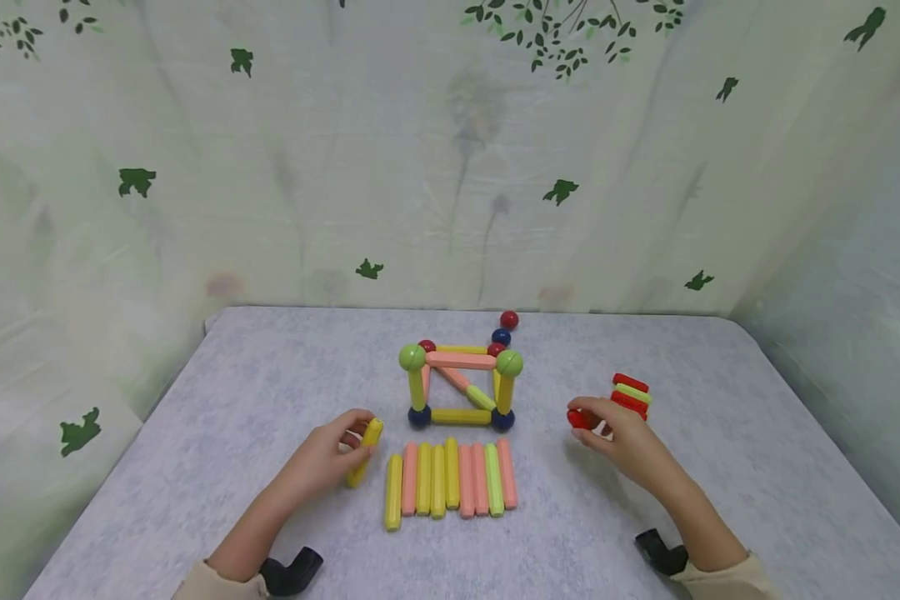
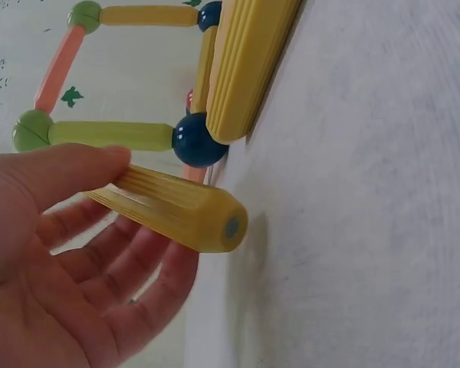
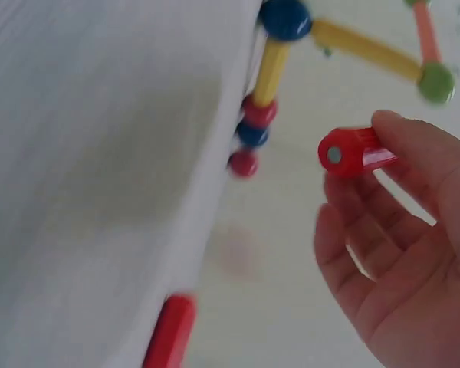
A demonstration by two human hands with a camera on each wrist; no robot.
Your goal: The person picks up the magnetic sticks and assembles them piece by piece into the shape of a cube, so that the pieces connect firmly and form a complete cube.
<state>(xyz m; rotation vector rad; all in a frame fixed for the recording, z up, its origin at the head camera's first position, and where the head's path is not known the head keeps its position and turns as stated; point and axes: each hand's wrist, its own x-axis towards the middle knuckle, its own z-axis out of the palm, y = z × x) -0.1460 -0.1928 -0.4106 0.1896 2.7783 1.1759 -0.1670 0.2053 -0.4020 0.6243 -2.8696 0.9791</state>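
Observation:
My left hand [image 1: 337, 454] holds a long yellow stick [image 1: 366, 450] between thumb and fingers just above the table; the left wrist view shows the same yellow stick [image 2: 176, 211] pinched under the thumb. My right hand [image 1: 607, 433] pinches a short red stick [image 1: 577, 418], seen close as a red stick [image 3: 353, 151] with a round grey end. Between the hands stands a frame [image 1: 461, 385] of sticks joined by green and blue balls. In front of it lies a row of several yellow, pink and green sticks [image 1: 453, 479].
A small pile of short red and green sticks [image 1: 630, 393] lies just behind my right hand. A red ball [image 1: 508, 319] and a blue ball [image 1: 501, 337] sit behind the frame. The grey table [image 1: 195, 433] ends at a leaf-printed curtain [image 1: 270, 167].

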